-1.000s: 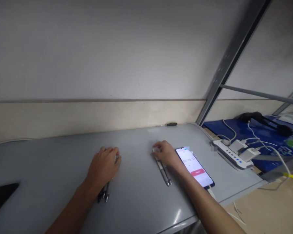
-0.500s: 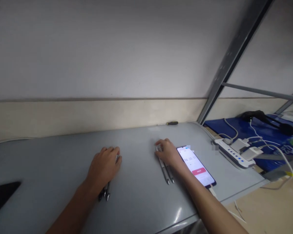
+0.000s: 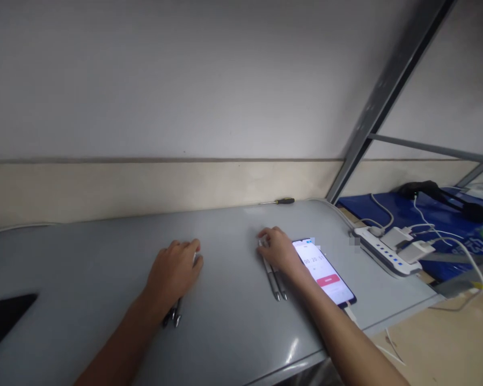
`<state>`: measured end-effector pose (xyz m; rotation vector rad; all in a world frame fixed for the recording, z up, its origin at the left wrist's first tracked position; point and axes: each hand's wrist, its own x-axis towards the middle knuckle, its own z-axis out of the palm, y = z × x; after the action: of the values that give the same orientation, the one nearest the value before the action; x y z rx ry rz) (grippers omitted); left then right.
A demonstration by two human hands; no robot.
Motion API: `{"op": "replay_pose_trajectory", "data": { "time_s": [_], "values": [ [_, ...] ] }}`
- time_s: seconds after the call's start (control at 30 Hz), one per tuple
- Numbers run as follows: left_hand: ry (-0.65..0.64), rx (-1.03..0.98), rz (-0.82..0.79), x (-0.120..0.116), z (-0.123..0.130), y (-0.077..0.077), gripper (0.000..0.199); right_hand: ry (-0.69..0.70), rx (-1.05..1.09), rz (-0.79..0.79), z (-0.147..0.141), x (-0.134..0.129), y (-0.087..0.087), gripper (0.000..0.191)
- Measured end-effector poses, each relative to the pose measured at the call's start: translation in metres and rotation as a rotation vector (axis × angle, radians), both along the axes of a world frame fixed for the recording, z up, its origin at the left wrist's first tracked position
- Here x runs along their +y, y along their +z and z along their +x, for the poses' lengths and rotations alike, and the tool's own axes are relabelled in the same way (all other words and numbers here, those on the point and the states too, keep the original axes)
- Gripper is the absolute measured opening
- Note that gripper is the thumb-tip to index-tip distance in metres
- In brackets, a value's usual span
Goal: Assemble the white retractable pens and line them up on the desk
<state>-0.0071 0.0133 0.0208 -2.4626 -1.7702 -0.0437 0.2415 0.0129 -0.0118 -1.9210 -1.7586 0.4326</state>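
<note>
Pens [image 3: 277,281] lie lengthwise, tips toward the person, under the curled right hand [image 3: 279,251].

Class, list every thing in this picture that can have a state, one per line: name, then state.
left hand: palm down on two dark pens
right hand: resting on two silver pens
phone: screen lit, cable attached
power strip: chargers plugged in
screwdriver: lying by wall

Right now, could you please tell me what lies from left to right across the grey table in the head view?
Left hand on dark pens → right hand on silver pens → phone → power strip.
</note>
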Motion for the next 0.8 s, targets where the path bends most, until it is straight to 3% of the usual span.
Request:
{"op": "replay_pose_trajectory", "data": {
  "time_s": [0.8],
  "values": [
    [0.008,-0.021,-0.018,-0.0018,-0.0018,0.0001,0.021,-0.089,0.075,0.035,0.0097,0.0027,0.0063,0.027]
  ]
}}
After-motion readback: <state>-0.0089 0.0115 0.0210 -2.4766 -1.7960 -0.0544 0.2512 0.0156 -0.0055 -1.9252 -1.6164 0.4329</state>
